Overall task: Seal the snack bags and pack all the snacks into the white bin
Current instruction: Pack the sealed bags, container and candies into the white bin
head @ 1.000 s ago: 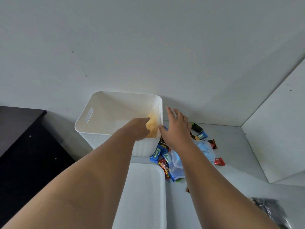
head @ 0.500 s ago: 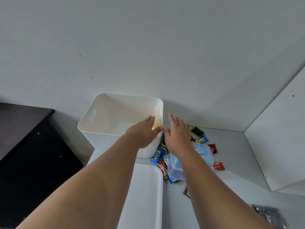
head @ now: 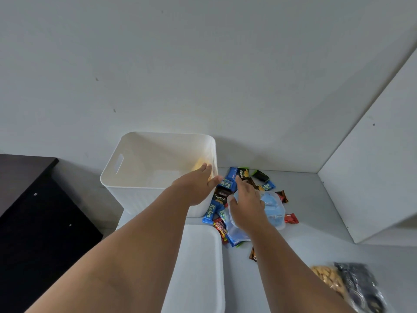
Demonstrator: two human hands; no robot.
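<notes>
1. Head view: the person's left hand (head: 198, 188) reaches over the near right corner of the tall white plastic bin with a handle slot (head: 117, 177), its fingers (head: 206, 168) spread open and holding nothing. A yellowish snack bag (head: 199, 163) lies inside the bin, just beyond those fingertips.
2. The right hand (head: 247, 206) hovers with fingers loosely open over the clear blue-tinted zip bag (head: 274, 206), which lies on the grey worktop (head: 316, 222) amid the heap of small wrapped snack bars (head: 225, 184), just right of the bin.
3. The zip bag runs lengthwise toward the person, directly beneath the right palm. Whether the palm touches it I cannot tell. The right hand is plainly the nearer one, so I judge it takes that bag next.
4. At the near right edge, a clear bag of pale nuts (head: 327, 279) and a dark bag (head: 361, 288) wait, well apart from both hands.
</notes>
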